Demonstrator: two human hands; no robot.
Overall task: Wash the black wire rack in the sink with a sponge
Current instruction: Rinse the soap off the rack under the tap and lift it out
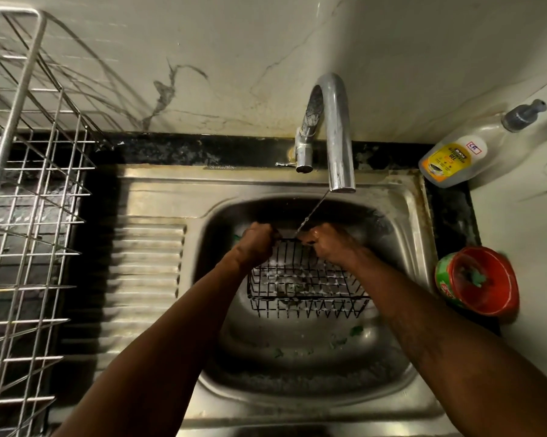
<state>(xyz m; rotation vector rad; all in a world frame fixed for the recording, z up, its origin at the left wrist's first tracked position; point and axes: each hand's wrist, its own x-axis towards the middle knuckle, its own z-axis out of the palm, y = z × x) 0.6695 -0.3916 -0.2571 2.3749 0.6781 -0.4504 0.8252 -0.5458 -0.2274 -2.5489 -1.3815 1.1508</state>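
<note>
Fingers of the left hand [255, 245] and right hand [328, 246] curl around the black wire rack [306, 290] at its far edge, inside the steel sink [158, 197].

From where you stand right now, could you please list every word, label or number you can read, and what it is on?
"CA" (uncertain): white badge on the soap bottle.
Yellow label on the same bottle: print upside down, too blurred to read.
White lettering on the red and green tub: cut off and blurred, unreadable.
</note>
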